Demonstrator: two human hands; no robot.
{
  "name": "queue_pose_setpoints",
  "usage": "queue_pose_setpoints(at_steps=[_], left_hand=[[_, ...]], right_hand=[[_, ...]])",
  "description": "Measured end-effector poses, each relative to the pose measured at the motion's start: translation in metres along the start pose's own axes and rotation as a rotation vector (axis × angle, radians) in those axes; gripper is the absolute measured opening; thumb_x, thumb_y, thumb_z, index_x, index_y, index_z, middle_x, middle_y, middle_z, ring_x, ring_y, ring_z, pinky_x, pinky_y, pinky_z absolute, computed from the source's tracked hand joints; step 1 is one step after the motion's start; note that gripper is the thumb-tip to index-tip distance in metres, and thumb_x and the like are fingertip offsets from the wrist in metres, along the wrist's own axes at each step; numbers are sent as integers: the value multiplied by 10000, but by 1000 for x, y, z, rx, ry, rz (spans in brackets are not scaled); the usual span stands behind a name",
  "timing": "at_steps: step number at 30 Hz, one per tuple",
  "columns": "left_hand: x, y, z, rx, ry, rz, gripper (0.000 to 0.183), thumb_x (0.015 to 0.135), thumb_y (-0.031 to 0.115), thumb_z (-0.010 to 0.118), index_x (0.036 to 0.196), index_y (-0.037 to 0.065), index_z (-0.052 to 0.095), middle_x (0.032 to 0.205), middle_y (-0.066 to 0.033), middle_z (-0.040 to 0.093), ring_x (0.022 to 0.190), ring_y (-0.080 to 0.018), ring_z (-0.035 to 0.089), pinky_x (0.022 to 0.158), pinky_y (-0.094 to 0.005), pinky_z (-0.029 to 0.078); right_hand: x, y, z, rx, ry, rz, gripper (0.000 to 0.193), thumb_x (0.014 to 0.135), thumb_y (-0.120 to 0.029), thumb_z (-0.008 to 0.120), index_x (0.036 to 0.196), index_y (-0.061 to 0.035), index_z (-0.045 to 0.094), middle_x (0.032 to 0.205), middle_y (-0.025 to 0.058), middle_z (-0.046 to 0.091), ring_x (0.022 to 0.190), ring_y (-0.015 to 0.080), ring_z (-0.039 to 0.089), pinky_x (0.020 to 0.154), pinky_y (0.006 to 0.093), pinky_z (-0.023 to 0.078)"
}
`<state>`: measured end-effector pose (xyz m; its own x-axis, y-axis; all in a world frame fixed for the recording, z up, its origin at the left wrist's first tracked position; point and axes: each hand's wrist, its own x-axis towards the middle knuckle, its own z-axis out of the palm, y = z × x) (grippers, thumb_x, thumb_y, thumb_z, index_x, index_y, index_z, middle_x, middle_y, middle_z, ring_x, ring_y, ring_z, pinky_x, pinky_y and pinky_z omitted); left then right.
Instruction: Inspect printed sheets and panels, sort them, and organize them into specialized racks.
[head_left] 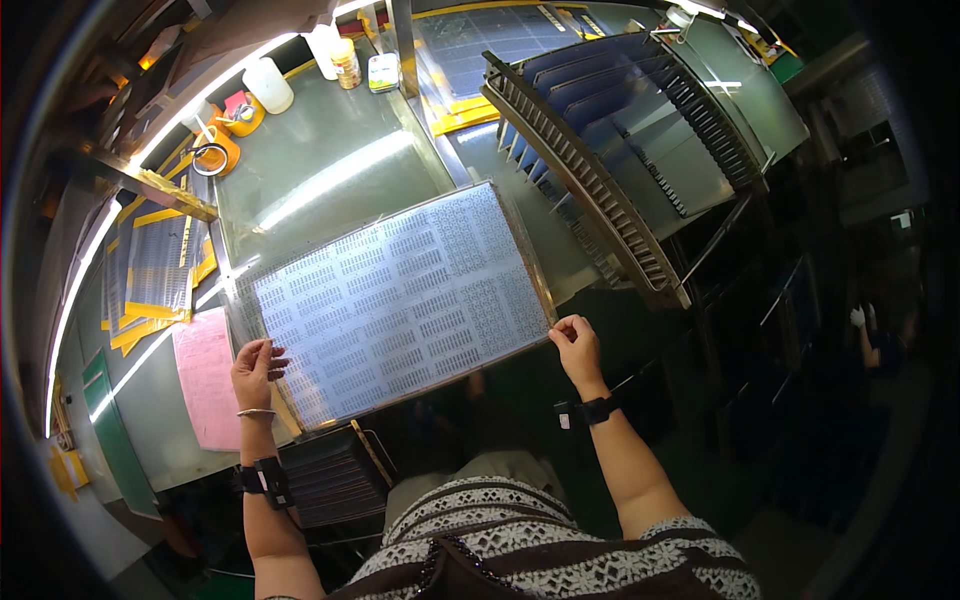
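A pale blue rectangular panel (405, 265) with rows of small dark patterns lies slanted in front of me, its near edge reaching past the bench. At its lower right corner, my right hand (577, 350) pinches the edge between thumb and bent fingers. My left hand (258, 375) is at the left edge, its thumb and curled fingers closed about the rim; the exact contact is partly hidden. Dark bands with small boxes circle both wrists.
A slotted rack (600, 170) holding upright dark panels stands at the right. Pink paper (207, 380) and yellow-taped films (160, 265) lie left. Orange tape rolls (215, 152) and a white bottle (268, 85) stand at the back of the bench (330, 150). Below the panel is another dark rack (330, 480).
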<state>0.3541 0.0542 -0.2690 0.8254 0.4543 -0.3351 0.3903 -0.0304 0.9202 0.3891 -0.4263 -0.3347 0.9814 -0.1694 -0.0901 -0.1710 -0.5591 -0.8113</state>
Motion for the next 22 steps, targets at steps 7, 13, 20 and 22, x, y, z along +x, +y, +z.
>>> queue_pose_setpoints(at_steps=[7,13,20,22], left_hand=[[3,0,-2,69,45,-23,147,854,187,537,925,62,572,778,-70,623,622,-131,602,507,-207,446],[9,-6,0,54,66,-44,144,854,186,537,923,64,572,782,-74,625,620,-138,605,514,-207,450],[16,-9,-26,-114,-31,-330,244,836,245,561,1010,77,526,866,-95,616,695,-188,610,531,-260,471],[21,6,-47,-180,-58,-416,296,828,270,570,1055,92,504,908,-109,608,749,-216,610,551,-288,479]], right_hand=[[3,5,1,-27,17,12,157,682,-74,665,703,-29,515,668,67,509,602,191,499,562,304,409],[6,6,4,63,-39,99,179,694,-82,663,701,-27,493,577,63,505,527,192,484,516,297,402],[13,0,17,-4,-47,-117,171,717,-60,627,692,-32,460,559,62,495,511,181,473,512,301,408],[29,1,41,86,-84,-159,166,706,-11,602,661,-47,446,542,33,449,506,102,425,502,228,381]])
